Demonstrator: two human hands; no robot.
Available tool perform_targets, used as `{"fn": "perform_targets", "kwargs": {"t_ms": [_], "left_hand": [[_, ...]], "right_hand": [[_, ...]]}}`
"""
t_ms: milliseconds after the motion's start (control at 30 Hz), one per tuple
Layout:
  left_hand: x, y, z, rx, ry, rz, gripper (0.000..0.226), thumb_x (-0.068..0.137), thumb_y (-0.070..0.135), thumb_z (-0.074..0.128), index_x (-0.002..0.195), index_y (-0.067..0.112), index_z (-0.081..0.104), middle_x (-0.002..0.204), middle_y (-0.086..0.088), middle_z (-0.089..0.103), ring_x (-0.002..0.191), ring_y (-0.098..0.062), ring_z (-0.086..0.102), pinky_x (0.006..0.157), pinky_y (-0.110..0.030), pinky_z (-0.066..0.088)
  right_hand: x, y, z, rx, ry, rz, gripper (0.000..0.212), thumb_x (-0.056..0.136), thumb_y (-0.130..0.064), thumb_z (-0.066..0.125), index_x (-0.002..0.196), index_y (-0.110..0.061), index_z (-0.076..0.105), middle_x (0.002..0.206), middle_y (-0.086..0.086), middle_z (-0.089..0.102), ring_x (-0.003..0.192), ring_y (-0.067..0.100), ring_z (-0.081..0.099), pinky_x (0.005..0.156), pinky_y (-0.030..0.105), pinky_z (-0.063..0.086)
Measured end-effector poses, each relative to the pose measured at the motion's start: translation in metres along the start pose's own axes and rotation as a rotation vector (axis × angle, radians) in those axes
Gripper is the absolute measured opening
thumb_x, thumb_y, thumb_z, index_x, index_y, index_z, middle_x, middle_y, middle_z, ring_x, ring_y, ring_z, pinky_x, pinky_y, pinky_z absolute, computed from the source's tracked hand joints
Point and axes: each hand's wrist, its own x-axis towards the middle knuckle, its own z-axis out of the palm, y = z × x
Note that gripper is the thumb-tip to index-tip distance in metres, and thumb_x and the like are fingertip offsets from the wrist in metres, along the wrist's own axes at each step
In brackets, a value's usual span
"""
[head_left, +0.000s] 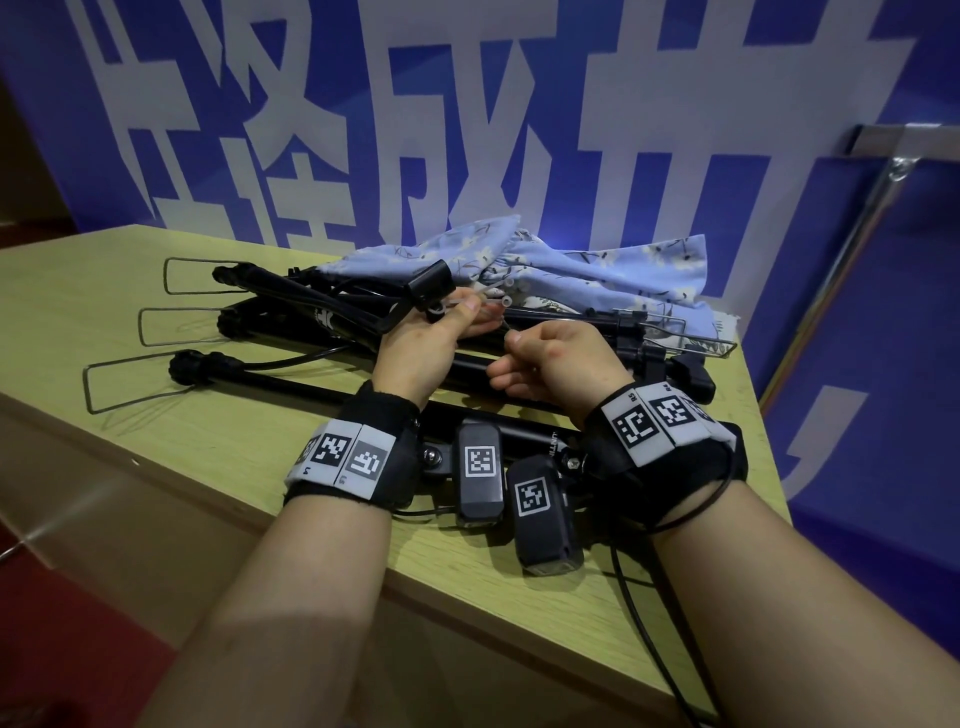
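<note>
my left hand (421, 353) lies palm up over the middle of the table, thumb and fingers curled round a small bunch of whitish translucent plastic tubes (496, 301), whose ends stick out on the far right of my fingertips. my right hand (558, 361) sits just to the right of it, fingers curled in, thumb and forefinger pinching a thin grey wire (506, 328) that runs up toward the tubes; it is too fine to tell more. both hands are above a black folded metal rack (291, 306) with grey wire loops (130, 387) at its left end, lying across the pale wooden table (156, 457). a light blue flowered cloth (597, 265) lies crumpled on the far side, touching the rack. two black marker boxes (480, 467) sit near my wrists.
</note>
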Motion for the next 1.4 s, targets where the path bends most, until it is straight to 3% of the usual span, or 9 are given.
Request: {"fn": "perform_targets", "kwargs": {"t_ms": [200,367,600,733,833,933,1033,1233,1400], "left_hand": [[0.0012,-0.0025,-0.0015,0.017,0.0,-0.014,0.018,0.089,0.024,0.06,0.082,0.026,0.076,0.094,-0.004,0.077,0.097,-0.021,0.072,0.107,-0.046,0.043],[-0.002,0.001,-0.001,0.025,-0.012,-0.012,0.024,0.096,0.01,0.057,0.082,0.023,0.072,0.087,0.0,0.077,0.093,-0.02,0.073,0.104,-0.044,0.048],[-0.0005,-0.002,-0.0027,0.096,-0.047,-0.021,0.016,0.079,0.037,0.061,0.078,0.041,0.076,0.092,0.005,0.077,0.104,-0.016,0.069,0.109,-0.047,0.041],[0.0038,-0.006,-0.0039,0.046,-0.009,-0.007,0.016,0.074,0.044,0.067,0.085,0.036,0.078,0.097,-0.001,0.077,0.107,-0.024,0.068,0.107,-0.05,0.042],[0.0013,-0.0021,-0.0016,-0.057,0.02,-0.006,0.019,0.084,0.027,0.061,0.078,0.033,0.078,0.093,-0.003,0.077,0.101,-0.024,0.07,0.105,-0.05,0.044],[0.0006,-0.0029,-0.0002,-0.128,0.032,-0.017,0.029,0.094,0.013,0.058,0.077,0.027,0.077,0.088,-0.001,0.076,0.093,-0.022,0.072,0.104,-0.053,0.045],[0.0014,-0.0029,0.0,-0.125,0.046,-0.016,0.03,0.093,0.011,0.059,0.076,0.028,0.077,0.082,0.001,0.075,0.088,-0.022,0.072,0.104,-0.052,0.045],[0.0013,-0.0028,0.0019,-0.101,0.055,0.002,0.015,0.084,0.022,0.066,0.077,0.028,0.077,0.082,0.001,0.075,0.09,-0.02,0.071,0.106,-0.049,0.044],[0.0028,-0.0052,-0.0012,-0.102,0.044,0.016,0.012,0.078,0.028,0.066,0.083,0.027,0.077,0.083,-0.002,0.074,0.09,-0.022,0.068,0.104,-0.048,0.045]], "right_hand": [[0.0024,0.0019,-0.0006,-0.062,0.047,-0.043,0.02,0.096,-0.005,0.05,0.076,-0.006,0.052,0.065,0.009,0.062,0.046,0.009,0.059,0.048,0.018,0.046],[0.003,0.0023,-0.0018,-0.085,0.065,-0.061,0.018,0.093,-0.003,0.055,0.075,-0.005,0.052,0.064,0.009,0.062,0.048,0.009,0.059,0.05,0.019,0.046],[0.0053,0.0022,-0.0006,-0.05,0.071,-0.074,0.018,0.09,-0.001,0.058,0.077,-0.006,0.048,0.065,0.012,0.062,0.043,0.007,0.06,0.045,0.017,0.047],[0.0039,0.0012,-0.0013,-0.058,0.1,-0.118,0.022,0.084,-0.004,0.067,0.099,-0.003,0.051,0.068,0.012,0.064,0.054,0.017,0.062,0.055,0.026,0.05],[0.003,0.001,-0.0011,-0.089,0.116,-0.179,0.041,0.082,0.001,0.068,0.118,-0.002,0.05,0.069,0.007,0.061,0.065,0.024,0.059,0.065,0.028,0.049],[0.0031,0.0007,-0.0009,-0.066,0.092,-0.214,0.045,0.085,0.005,0.063,0.128,0.004,0.049,0.085,0.009,0.062,0.083,0.029,0.061,0.074,0.029,0.052],[0.0023,0.0006,-0.0013,-0.053,0.088,-0.228,0.037,0.087,0.005,0.06,0.123,0.006,0.054,0.11,0.023,0.064,0.089,0.027,0.063,0.074,0.023,0.053],[0.0073,0.0045,-0.0031,-0.111,0.135,-0.277,0.03,0.082,0.002,0.066,0.112,0.006,0.063,0.109,0.021,0.067,0.103,0.032,0.065,0.097,0.041,0.05],[0.0078,0.0054,-0.0056,-0.141,0.141,-0.301,0.027,0.081,-0.001,0.069,0.107,0.005,0.067,0.102,0.014,0.069,0.088,0.016,0.064,0.085,0.023,0.051]]}}
